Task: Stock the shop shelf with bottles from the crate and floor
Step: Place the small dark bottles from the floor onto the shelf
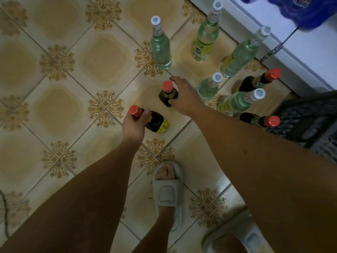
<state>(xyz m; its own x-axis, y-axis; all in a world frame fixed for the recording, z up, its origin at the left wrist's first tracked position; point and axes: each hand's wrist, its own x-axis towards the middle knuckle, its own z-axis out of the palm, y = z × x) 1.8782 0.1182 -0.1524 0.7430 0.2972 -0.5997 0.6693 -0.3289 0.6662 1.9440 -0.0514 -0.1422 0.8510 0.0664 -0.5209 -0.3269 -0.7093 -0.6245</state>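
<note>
A person bends over a patterned tile floor (102,57), both bare arms stretched down among standing bottles. The left hand (134,125) grips a dark red-capped bottle (155,122) by its neck, the bottle tilted with its yellow label toward the person's feet. The right hand (184,96) curls its thumb and fingers around the shoulder of a second dark bottle (167,95), which stands upright on the floor near the middle of the view.

Five clear bottles with white caps stand behind and to the right; the nearest one (209,87) is just beside the right hand, while another (160,46) stands apart at the far side. Two more dark red-capped bottles (255,82) (262,120) stand toward the right, close to a dark plastic crate (310,121) at the right edge. A white shelf base (310,52) runs along the upper right corner. The floor's left half lies open. Two feet in pale slippers (168,194) stand at the near edge.
</note>
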